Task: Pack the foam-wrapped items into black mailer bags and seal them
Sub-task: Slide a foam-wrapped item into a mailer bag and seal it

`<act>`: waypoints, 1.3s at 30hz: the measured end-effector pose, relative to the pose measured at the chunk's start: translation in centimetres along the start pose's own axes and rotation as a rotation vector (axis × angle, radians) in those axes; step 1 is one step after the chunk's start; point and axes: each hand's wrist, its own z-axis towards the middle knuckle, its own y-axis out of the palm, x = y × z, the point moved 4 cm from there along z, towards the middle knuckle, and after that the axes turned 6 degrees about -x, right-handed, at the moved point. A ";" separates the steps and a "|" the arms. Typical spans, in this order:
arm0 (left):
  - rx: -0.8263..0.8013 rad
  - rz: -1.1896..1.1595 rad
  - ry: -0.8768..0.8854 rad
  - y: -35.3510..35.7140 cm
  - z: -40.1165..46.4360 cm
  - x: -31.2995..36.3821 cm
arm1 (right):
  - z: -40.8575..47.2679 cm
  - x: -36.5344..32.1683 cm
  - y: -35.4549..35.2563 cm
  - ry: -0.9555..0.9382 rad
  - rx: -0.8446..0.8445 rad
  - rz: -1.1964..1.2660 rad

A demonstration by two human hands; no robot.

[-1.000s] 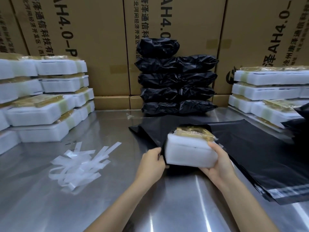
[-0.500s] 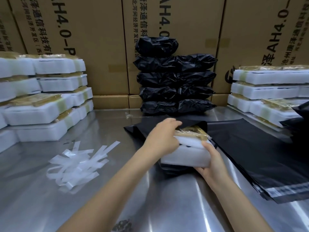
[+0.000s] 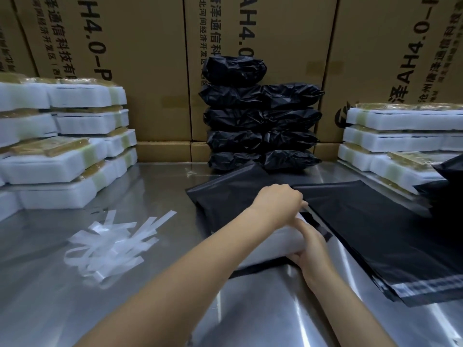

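Right under the left hand (image 3: 278,204), the foam-wrapped item (image 3: 270,242) lay half inside the mailer bag (image 3: 225,199), long axis sideways, right hand's fingers (image 3: 312,236) clamped on its near end.

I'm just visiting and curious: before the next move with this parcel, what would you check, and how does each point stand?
1. Foam-wrapped item in the black mailer bag: not ok, near end sticks out.
2. Left hand grips the bag mouth: ok.
3. Right hand holds the item's near end: ok.
4. Sealing strip peeled: cannot tell.
5. Stack of empty mailer bags alongside: ok.
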 end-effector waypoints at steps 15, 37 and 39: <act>0.161 -0.050 -0.006 0.1 -4.6 0.4 | 0.1 0.0 -0.8 -0.052 -0.012 0.196; 0.477 -0.276 0.048 -0.2 -11.4 -3.7 | 0.0 -0.2 -0.6 -0.005 0.052 0.443; 0.453 -0.222 0.001 -0.9 -10.1 -3.2 | -0.3 -0.4 -0.4 -0.013 0.038 0.408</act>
